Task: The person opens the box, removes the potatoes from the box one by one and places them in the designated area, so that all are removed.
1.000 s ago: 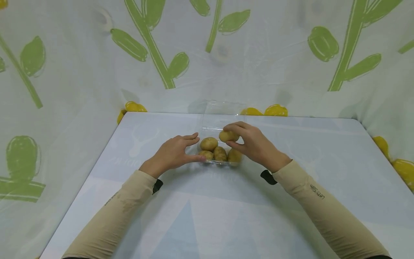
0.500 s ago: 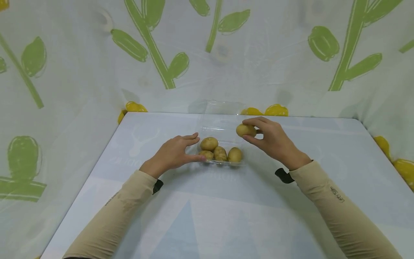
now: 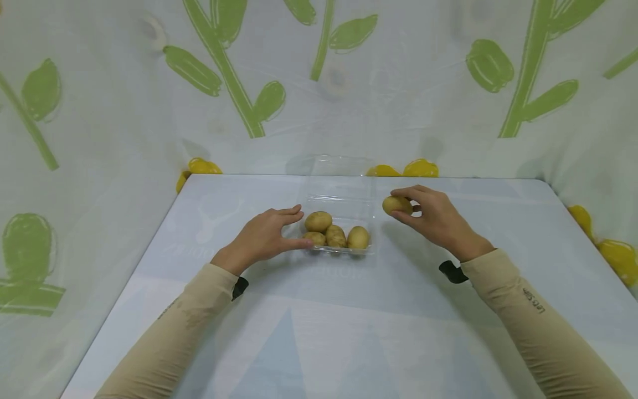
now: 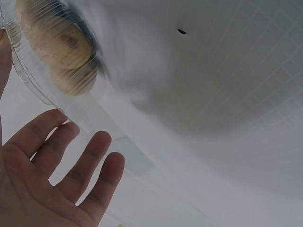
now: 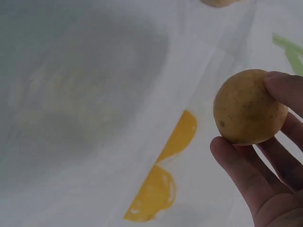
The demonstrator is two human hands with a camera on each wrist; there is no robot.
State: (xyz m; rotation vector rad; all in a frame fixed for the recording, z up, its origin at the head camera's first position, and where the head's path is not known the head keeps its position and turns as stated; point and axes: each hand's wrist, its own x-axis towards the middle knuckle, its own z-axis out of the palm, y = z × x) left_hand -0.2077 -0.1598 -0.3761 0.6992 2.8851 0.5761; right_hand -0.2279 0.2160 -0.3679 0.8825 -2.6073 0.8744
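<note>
My right hand pinches a potato between thumb and fingertips, to the right of a clear plastic clamshell box. In the right wrist view the potato is round, tan and speckled. The box lies with its lid tipped back behind it. Several potatoes sit in its base, among them one at the right and another at the back left. On the box's left side is my left hand, fingers extended and thumb at the front rim. In the left wrist view its fingers are spread along the box's side.
A white table with a pale printed pattern lies beneath both hands. Behind it hangs a white cloth with green and yellow plant prints, running down both sides as well.
My right hand has carried the potato from above the box out to the right. The left hand keeps its place at the box, and the head view has shifted slightly.
</note>
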